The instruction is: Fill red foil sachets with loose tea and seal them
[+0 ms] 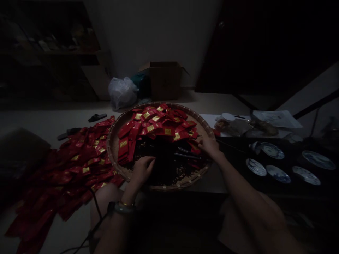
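A round woven bamboo tray (116, 169) lies in front of me, with many red packets (156, 121) bearing gold labels heaped along its far side. Dark loose leaves, possibly tea, (161, 165) cover its near half. Over the near left part is my left hand (143, 168), its fingers curled together; whatever they may hold is hidden. At the right rim my right hand (208, 145) has its fingers closed beside the red packets, and what is in them is too dark to make out. Between the hands, a slim metal tool like tongs (187, 154) lies on the leaves.
More red packets (87, 165) are piled on the floor at left, near dark slippers (97, 117). Behind stand a white plastic bag (122, 92) and an open cardboard box (166, 80). Blue-and-white dishes (278, 174) and a lidded jar (227, 118) are at right.
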The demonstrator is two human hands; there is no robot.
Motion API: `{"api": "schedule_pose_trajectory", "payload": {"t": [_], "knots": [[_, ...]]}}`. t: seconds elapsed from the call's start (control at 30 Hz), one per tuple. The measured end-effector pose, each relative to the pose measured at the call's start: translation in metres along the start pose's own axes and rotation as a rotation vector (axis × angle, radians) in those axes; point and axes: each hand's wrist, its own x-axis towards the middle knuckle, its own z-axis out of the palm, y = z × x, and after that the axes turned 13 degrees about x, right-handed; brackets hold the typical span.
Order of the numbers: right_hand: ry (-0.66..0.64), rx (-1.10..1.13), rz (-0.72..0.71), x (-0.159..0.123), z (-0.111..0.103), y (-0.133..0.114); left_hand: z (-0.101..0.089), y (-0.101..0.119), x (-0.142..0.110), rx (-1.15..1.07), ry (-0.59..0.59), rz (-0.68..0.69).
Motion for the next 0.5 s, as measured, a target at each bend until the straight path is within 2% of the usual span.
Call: {"api": "schedule_pose_trajectory", "payload": {"t": [0.07, 0.1, 0.13, 0.23, 0.27, 0.33, 0.4, 0.5], "knots": [[0.017, -0.147, 0.06, -0.006, -0.009, -0.018, -0.001, 0.003, 0.001, -0.12, 0.015, -0.059], [0.025, -0.176, 0.015, -0.011, -0.012, -0.029, -0.002, 0.006, 0.001, -0.204, 0.017, -0.107], [0.021, -0.163, -0.097, -0.017, -0.012, -0.042, -0.002, 0.008, 0.002, -0.302, 0.013, -0.161], [-0.053, 0.054, -0.592, -0.041, 0.002, -0.083, -0.004, 0.014, 0.005, -0.607, -0.041, -0.304], [-0.062, 0.138, -0.712, -0.05, 0.011, -0.094, -0.005, 0.015, 0.005, -0.685, -0.085, -0.326], [-0.026, 0.284, -0.845, -0.066, 0.029, -0.112, -0.007, 0.018, 0.004, -0.769, -0.193, -0.327], [-0.016, 0.388, -0.861, -0.077, 0.043, -0.123, -0.008, 0.019, 0.001, -0.785, -0.261, -0.297], [-0.031, 0.499, -0.663, -0.084, 0.054, -0.133, -0.009, 0.019, -0.002, -0.726, -0.169, -0.274]]}}
